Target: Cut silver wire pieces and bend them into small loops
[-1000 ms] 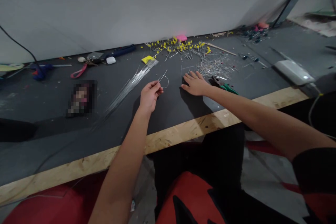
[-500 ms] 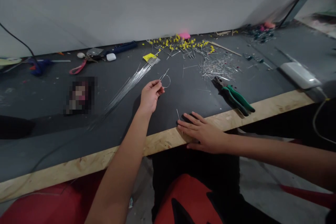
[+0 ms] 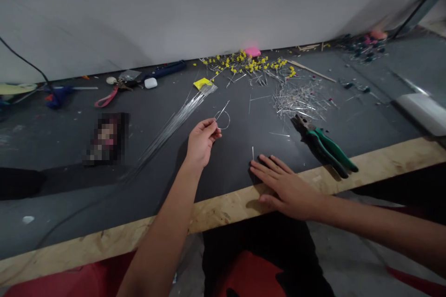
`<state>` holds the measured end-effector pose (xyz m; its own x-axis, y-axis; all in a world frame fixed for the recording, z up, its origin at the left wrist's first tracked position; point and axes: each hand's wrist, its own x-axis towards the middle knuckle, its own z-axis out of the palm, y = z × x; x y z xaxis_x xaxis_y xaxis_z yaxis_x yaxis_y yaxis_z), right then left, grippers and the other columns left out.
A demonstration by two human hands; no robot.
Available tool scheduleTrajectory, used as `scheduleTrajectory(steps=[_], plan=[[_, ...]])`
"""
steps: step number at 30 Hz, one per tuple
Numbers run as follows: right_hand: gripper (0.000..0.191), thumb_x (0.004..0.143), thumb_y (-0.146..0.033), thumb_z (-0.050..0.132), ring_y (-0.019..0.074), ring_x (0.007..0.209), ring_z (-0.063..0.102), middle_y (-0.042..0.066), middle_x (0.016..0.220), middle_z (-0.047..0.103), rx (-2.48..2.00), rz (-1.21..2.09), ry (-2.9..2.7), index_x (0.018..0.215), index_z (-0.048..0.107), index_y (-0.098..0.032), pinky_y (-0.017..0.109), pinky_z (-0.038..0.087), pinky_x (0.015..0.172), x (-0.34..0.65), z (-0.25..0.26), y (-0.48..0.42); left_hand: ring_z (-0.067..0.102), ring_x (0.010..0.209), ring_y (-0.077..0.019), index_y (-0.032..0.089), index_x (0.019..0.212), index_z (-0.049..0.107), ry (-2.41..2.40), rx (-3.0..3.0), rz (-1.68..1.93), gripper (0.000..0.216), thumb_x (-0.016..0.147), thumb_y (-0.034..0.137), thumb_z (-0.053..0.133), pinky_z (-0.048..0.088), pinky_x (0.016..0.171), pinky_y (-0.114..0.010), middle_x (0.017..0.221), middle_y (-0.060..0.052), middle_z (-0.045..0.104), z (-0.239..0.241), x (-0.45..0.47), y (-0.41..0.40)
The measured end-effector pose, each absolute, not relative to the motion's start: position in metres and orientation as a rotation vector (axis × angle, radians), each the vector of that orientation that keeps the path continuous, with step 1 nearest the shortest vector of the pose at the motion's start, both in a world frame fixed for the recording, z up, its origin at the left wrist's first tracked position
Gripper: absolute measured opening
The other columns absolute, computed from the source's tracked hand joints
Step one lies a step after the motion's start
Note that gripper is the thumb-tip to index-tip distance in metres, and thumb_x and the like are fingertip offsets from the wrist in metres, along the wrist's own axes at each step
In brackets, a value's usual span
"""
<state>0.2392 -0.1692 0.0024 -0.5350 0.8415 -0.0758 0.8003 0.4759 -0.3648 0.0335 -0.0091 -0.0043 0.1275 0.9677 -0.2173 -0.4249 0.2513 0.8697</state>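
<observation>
My left hand [image 3: 202, 143] is closed in a pinch above the grey tabletop. Between its thumb and fingers is a thin wire loop [image 3: 229, 121] with a straight end pointing up and away. My right hand [image 3: 287, 189] lies flat at the table's front edge, fingers spread. Its fingertips touch or cover part of a short thin wire piece [image 3: 252, 153]; the rest of that piece is hidden. Green-handled pliers [image 3: 327, 146] lie to the right, jaws toward a heap of cut wire pieces [image 3: 298, 100].
A bundle of long straight wires [image 3: 174, 125] lies left of my left hand. Wires with yellow tips [image 3: 240, 62] spread along the wall beside a pink lump [image 3: 252, 51]. A white case [image 3: 150, 83], a pink strap [image 3: 106, 98] and a white device [image 3: 423, 111] also lie here.
The view has shifted slightly. My left hand keeps hold of the wire loop. The right hand stays flat at the edge, and the short wire by its fingertips now points more nearly straight away.
</observation>
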Motion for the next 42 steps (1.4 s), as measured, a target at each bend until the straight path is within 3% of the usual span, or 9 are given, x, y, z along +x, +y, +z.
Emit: scheduleTrajectory(steps=[6,10,13,17,26,31,35,38,42], plan=[[0.063,0.092,-0.05,0.034,0.0279,0.143,0.02,0.006,0.152,0.031,-1.555,0.425,-2.604,0.147,0.026,-0.02,0.052,0.022,0.115,0.258,-0.001,-0.113,0.057,0.064,-0.0077,0.014,0.085,0.064,0.977,0.723,1.132,0.019,0.068,0.019,0.072,0.047,0.062,-0.021,0.07,0.001,0.059,0.0,0.033,-0.01],[0.058,0.092,-0.049,0.036,0.0303,0.14,0.028,0.007,0.149,0.039,-1.701,0.304,-2.481,0.141,0.039,-0.019,0.053,0.025,0.112,0.269,-0.005,-0.062,0.055,0.059,-0.0074,0.014,0.091,0.062,1.075,0.807,1.053,0.022,0.07,0.021,0.069,0.044,0.057,-0.02,0.066,0.002,0.059,0.002,0.032,-0.01],[0.045,0.09,-0.039,0.042,0.031,0.129,0.044,0.012,0.135,0.054,-1.756,0.193,-2.328,0.126,0.057,-0.016,0.05,0.035,0.106,0.279,-0.009,-0.019,0.052,0.054,-0.0063,0.014,0.094,0.062,1.134,0.927,0.957,0.022,0.073,0.022,0.066,0.041,0.053,-0.019,0.064,0.003,0.059,0.002,0.031,-0.01],[0.041,0.085,-0.025,0.05,0.0307,0.12,0.052,0.018,0.129,0.057,-1.75,0.087,-2.188,0.121,0.06,-0.01,0.048,0.039,0.103,0.291,-0.011,0.034,0.052,0.053,-0.0057,0.015,0.093,0.062,1.142,0.976,0.926,0.022,0.074,0.023,0.064,0.04,0.053,-0.019,0.065,0.003,0.058,0.0,0.03,-0.01],[0.037,0.084,-0.032,0.051,0.0299,0.113,0.056,0.015,0.12,0.062,-1.803,0.082,-2.264,0.111,0.067,-0.013,0.046,0.04,0.101,0.302,-0.006,0.05,0.045,0.045,-0.0052,0.016,0.097,0.061,1.309,1.165,0.772,0.023,0.076,0.026,0.058,0.033,0.045,-0.019,0.064,0.004,0.054,0.006,0.024,-0.01],[0.043,0.089,-0.035,0.042,0.0306,0.117,0.054,0.016,0.125,0.061,-1.799,0.108,-2.39,0.118,0.062,-0.01,0.046,0.039,0.103,0.298,-0.004,0.01,0.057,0.065,-0.0121,0.018,0.096,0.064,1.535,1.61,0.747,0.022,0.08,0.03,0.055,0.045,0.064,-0.026,0.083,-0.003,0.064,0.003,0.014,-0.008],[0.054,0.09,-0.039,0.042,0.0345,0.136,0.034,0.018,0.139,0.049,-1.758,0.112,-2.482,0.131,0.051,-0.006,0.052,0.027,0.111,0.285,-0.003,-0.034,0.059,0.095,-0.0211,0.017,0.098,0.063,1.774,1.993,0.953,0.021,0.083,0.029,0.054,0.043,0.09,-0.039,0.106,-0.01,0.063,0.002,0.01,-0.006],[0.057,0.089,-0.04,0.044,0.0324,0.139,0.029,0.015,0.143,0.045,-1.638,0.201,-2.572,0.135,0.046,-0.007,0.051,0.023,0.114,0.269,0.001,-0.071,0.055,0.107,-0.022,0.018,0.099,0.062,1.686,2.17,0.98,0.018,0.084,0.023,0.053,0.039,0.098,-0.041,0.108,-0.009,0.064,0.004,0.017,-0.01],[0.053,0.088,-0.035,0.046,0.0309,0.14,0.027,0.012,0.145,0.043,-1.481,0.339,-2.656,0.136,0.046,-0.011,0.051,0.022,0.115,0.25,0.008,-0.117,0.055,0.108,-0.0202,0.019,0.1,0.063,1.261,2.384,0.649,0.018,0.086,0.023,0.052,0.039,0.1,-0.038,0.107,-0.005,0.067,0.01,0.04,-0.03]])
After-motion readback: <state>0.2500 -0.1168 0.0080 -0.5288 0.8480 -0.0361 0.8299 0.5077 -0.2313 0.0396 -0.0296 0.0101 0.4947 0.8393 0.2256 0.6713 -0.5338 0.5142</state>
